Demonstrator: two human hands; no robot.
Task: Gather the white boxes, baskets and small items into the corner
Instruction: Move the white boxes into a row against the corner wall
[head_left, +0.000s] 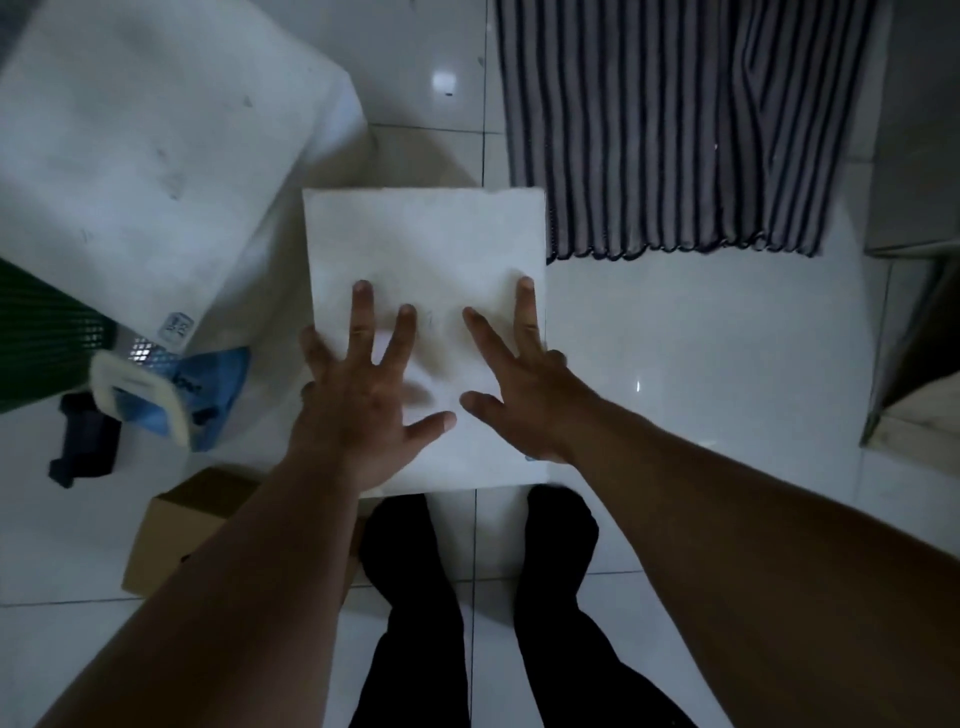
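Hands (358, 410) (524, 400) splayed flat on white box (426, 239)

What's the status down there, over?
Left hand and right hand open, fingers spread over small white box. Box not gripped. Big white box on left, striped mat beyond right.

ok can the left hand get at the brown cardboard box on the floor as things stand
Probably yes. The brown cardboard box lies on the tiles right under the left forearm, its visible top bare, and the left hand is spread open over the white square box, holding nothing.
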